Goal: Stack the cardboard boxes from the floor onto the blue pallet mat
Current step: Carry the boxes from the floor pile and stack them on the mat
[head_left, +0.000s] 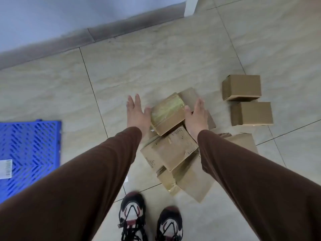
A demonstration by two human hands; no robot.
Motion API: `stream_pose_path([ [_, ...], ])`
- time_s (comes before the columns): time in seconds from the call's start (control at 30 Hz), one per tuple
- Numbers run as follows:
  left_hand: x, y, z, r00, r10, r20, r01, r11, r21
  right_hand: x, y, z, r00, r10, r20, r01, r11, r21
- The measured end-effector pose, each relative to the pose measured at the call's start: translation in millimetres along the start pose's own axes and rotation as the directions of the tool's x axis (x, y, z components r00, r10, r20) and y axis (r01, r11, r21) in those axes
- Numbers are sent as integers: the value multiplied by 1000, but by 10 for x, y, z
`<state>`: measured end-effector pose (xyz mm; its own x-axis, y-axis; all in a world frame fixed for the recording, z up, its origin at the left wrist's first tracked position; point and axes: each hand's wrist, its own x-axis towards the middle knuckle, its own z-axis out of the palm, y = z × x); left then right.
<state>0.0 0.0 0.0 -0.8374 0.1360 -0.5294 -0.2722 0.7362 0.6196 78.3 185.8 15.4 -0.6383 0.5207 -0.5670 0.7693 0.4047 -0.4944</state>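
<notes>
The tape-wrapped brown cardboard box (167,113) sits tilted on top of a loose heap of plain brown cardboard boxes (175,153) on the pale tiled floor (139,70), just ahead of the person's dark-and-white laced shoes (132,216). The left hand (137,113) and right hand (197,115), both in brown sleeves, flank that top box with fingers straight and spread — each palm is at a side face, but neither has closed on it, and I cannot tell whether they touch it yet. Two small shut cardboard boxes (246,100) stand apart to the right. The blue slotted plastic pallet mat (33,150) lies well off to the left and, in the part in view, carries no box — so the stacking looks barely begun, with every visible box left to move. A white label (6,168) on the mat and dark print on one heap box are too blurred to read.
</notes>
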Motion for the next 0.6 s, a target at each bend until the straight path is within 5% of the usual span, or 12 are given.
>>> stream_pose_path([
  [0.13, -27, 3, 206, 984, -144, 108, 148, 989, -23, -13, 2, 174, 990, 116, 81, -127, 979, 158],
  [0.33, -229, 64, 146, 936, -311, 164, 348, 887, -304, -134, -201, 196, 983, 151, 108, -176, 942, 287],
  [0.6, -922, -250, -801, 968, -243, 56, 236, 822, -518, -953, -889, 204, 986, -74, 147, 24, 948, 318],
])
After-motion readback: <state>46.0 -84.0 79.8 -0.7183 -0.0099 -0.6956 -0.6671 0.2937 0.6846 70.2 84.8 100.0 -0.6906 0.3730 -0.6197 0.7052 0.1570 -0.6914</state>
